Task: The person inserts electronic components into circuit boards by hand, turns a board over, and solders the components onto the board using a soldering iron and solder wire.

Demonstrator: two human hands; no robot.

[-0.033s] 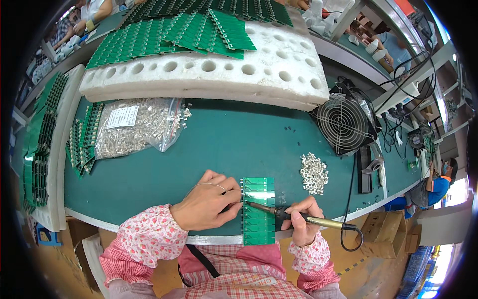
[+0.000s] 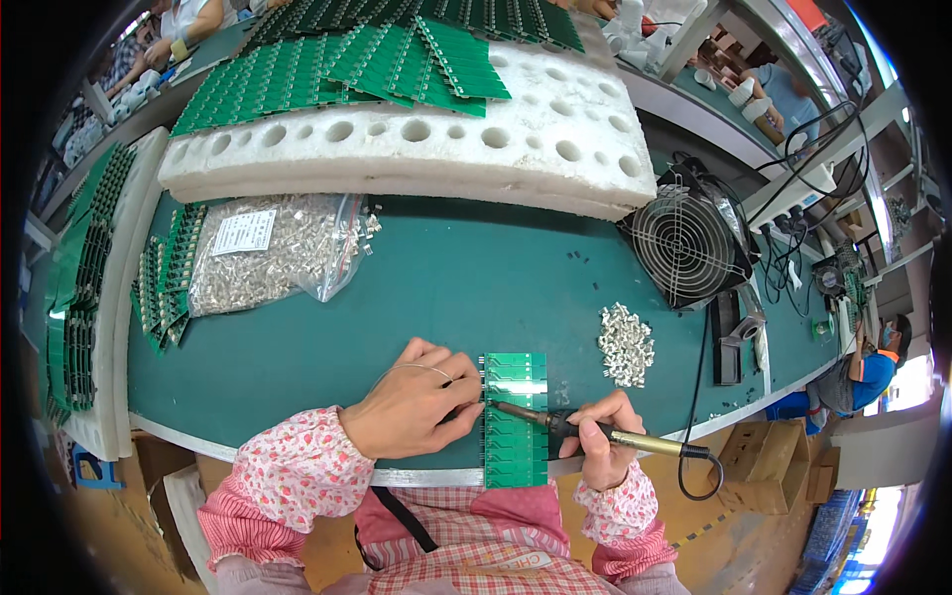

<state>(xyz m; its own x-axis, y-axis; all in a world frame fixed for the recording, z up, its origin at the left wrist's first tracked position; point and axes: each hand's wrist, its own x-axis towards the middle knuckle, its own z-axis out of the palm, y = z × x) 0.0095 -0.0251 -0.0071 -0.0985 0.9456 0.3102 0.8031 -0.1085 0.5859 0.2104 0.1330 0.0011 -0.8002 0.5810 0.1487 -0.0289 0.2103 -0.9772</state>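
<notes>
A green circuit board panel (image 2: 516, 451) lies at the table's front edge, its near end jutting past the metal rim. Small metal parts line its left edge. My right hand (image 2: 603, 436) is closed around a soldering iron (image 2: 645, 443), whose tip points left across the panel to its left edge. There the bent fingers of my left hand (image 2: 421, 402) are pinched together beside the tip; what they grip, if anything, is too small to tell. A pile of small silvery metal parts (image 2: 626, 345) sits on the green table to the right of the panel.
A clear bag (image 2: 283, 260) of metal parts lies at left, near stacked boards (image 2: 169, 283). White foam blocks (image 2: 397, 178) carrying green boards stand behind and at far left. A fan (image 2: 684, 243) and a black tray (image 2: 727, 347) stand at right. Other people sit farther off.
</notes>
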